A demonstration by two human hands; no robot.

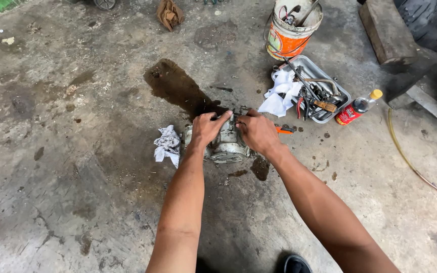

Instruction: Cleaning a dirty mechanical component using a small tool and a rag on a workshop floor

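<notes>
- Left hand [207,129] clamped over the left upper side of a grey metal engine casing [227,145], which sits on the stained concrete floor [77,192]; fingers curl across its top edge.
- Right hand [257,132] closed on the casing's right upper side, thumb pointing inward toward the other hand — the two grips nearly meet over the top.
- Casing lies directly under and between both hands, at the near end of a dark oil patch [175,86].
- Just left of the left grip: crumpled white rag [167,145]. Just right of the right grip: small orange-handled tool [285,130], lying free.
- Beyond the right grip: metal tray of tools [313,90] with a white cloth [280,93] draped on its edge, a red-labelled bottle [356,108] beside it, an orange-and-white bucket [293,28] farther out.
- Judgement: step in hand looks like gripping the casing to steady, turn or part it. Next move calls for even pull from both sides; oily metal may slip.
</notes>
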